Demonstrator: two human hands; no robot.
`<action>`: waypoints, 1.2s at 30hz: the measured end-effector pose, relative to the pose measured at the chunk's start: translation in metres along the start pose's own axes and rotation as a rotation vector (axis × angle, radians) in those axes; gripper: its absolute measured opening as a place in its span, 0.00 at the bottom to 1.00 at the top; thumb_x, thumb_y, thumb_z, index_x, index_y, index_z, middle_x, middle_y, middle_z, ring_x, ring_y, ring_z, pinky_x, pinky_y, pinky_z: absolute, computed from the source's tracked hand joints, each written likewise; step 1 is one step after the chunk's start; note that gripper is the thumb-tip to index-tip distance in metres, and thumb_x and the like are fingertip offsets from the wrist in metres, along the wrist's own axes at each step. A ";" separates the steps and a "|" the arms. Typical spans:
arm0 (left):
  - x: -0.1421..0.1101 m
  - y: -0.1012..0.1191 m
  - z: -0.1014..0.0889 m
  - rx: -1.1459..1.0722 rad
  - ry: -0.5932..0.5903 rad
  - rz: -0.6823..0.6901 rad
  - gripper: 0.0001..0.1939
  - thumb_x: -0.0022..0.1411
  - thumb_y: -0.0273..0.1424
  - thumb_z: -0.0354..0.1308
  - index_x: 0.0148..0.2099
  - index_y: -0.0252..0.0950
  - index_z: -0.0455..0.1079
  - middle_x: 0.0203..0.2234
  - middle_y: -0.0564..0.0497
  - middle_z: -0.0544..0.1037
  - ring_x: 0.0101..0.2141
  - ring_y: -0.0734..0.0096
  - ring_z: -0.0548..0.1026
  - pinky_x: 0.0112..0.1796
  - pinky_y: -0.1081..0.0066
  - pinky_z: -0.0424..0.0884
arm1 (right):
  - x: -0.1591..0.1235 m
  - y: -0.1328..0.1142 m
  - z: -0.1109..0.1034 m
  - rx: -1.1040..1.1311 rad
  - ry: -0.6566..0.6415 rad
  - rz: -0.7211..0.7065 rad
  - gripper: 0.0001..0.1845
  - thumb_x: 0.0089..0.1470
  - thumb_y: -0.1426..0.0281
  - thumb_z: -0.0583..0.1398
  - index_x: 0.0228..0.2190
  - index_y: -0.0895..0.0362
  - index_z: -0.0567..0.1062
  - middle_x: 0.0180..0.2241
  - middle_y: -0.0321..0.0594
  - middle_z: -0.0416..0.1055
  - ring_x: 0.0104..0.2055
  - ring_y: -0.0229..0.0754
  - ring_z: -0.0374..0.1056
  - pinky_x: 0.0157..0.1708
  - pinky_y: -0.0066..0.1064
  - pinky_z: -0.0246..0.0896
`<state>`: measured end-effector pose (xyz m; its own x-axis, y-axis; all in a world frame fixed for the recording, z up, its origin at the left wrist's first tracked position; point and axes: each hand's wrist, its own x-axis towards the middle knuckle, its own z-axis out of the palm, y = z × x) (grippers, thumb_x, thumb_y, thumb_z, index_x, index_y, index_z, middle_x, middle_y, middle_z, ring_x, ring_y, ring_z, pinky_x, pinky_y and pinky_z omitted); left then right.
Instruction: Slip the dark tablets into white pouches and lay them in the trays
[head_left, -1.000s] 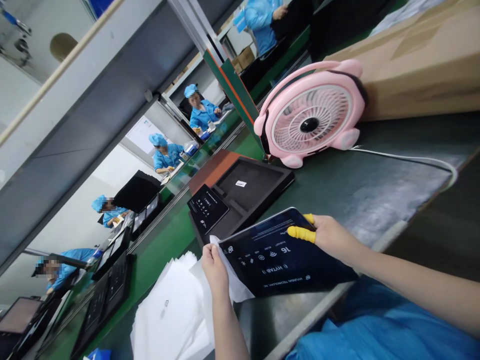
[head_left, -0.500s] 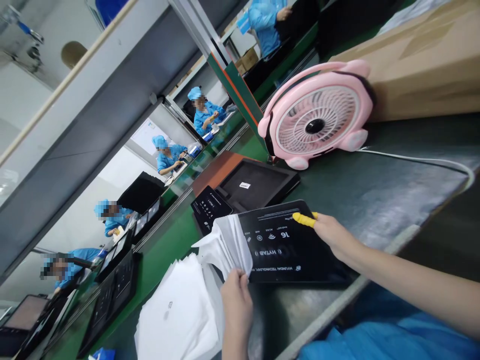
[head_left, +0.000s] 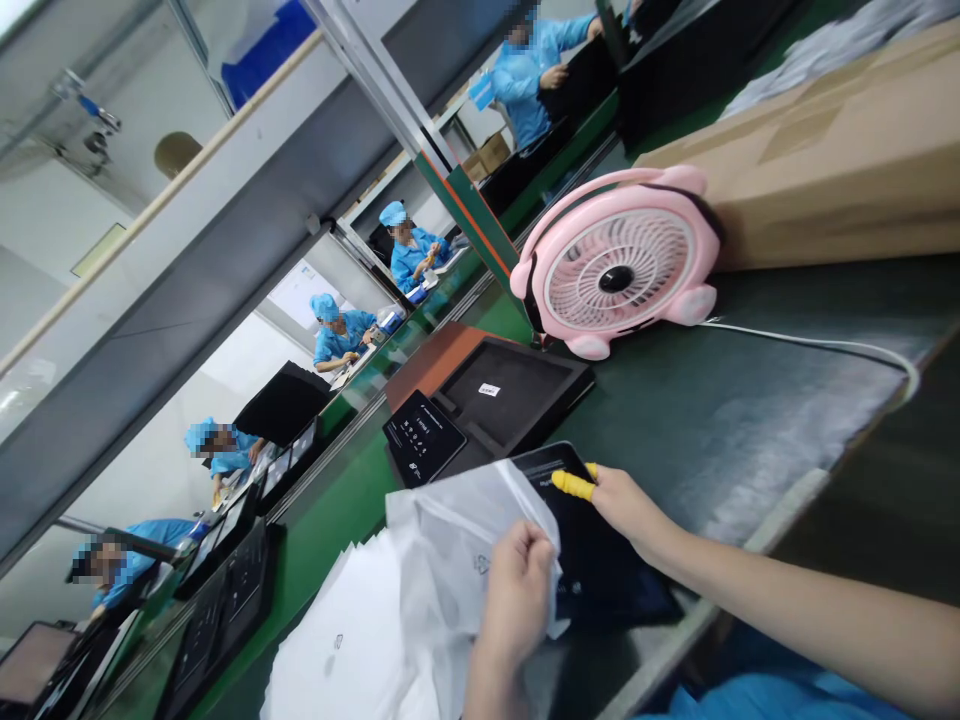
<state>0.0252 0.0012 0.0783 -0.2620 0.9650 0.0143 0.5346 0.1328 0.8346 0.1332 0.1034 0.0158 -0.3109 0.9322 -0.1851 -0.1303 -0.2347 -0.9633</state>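
A white translucent sleeve bag (head_left: 457, 520) covers the left part of a black tablet (head_left: 600, 560) with white print on its face. My left hand (head_left: 519, 590) is closed on the edge of the bag, over the tablet. At the tablet's far right edge, my right hand (head_left: 611, 495) grips it, with yellow finger covers on the thumb and a finger. The tablet's near right corner overhangs toward the bench edge. Under and beside the bag lies a stack of white sleeve bags (head_left: 337, 640).
A pink fan (head_left: 619, 280) stands behind, its white cable (head_left: 817, 340) running right. A black foam tray (head_left: 510, 390) and another black tablet (head_left: 424, 440) lie near the green conveyor (head_left: 337, 520). A cardboard box (head_left: 825, 170) is at the right. Co-workers in blue sit across the line.
My left hand has moved right, drawing the bag further over the tablet, so more of its print is covered. My right hand still grips the far edge. The view has shifted slightly.
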 end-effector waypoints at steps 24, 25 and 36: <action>0.026 0.040 -0.084 0.345 0.126 0.121 0.09 0.42 0.35 0.60 0.25 0.34 0.69 0.18 0.53 0.71 0.23 0.69 0.68 0.26 0.73 0.63 | 0.004 -0.111 0.010 -0.291 -0.616 -0.644 0.17 0.36 0.59 0.64 0.20 0.62 0.72 0.20 0.35 0.66 0.27 0.37 0.63 0.27 0.27 0.60; 0.027 0.036 -0.080 0.245 0.170 0.115 0.09 0.43 0.35 0.59 0.25 0.33 0.69 0.17 0.54 0.70 0.22 0.71 0.67 0.25 0.74 0.62 | 0.008 -0.123 0.009 -0.324 -0.636 -0.688 0.18 0.37 0.58 0.64 0.22 0.61 0.73 0.22 0.36 0.67 0.28 0.38 0.64 0.29 0.28 0.61; 0.024 -0.031 -0.028 -0.530 0.757 0.039 0.22 0.39 0.44 0.64 0.34 0.32 0.71 0.27 0.48 0.76 0.33 0.64 0.74 0.35 0.70 0.68 | 0.045 -0.162 -0.033 -0.901 -0.864 -1.017 0.16 0.47 0.58 0.60 0.24 0.60 0.74 0.56 0.48 0.57 0.60 0.50 0.48 0.55 0.41 0.48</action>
<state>-0.0205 0.0141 0.0681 -0.8067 0.5361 0.2484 0.1659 -0.1981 0.9661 0.1717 0.1929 0.1569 -0.8980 0.0927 0.4300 -0.1327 0.8750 -0.4656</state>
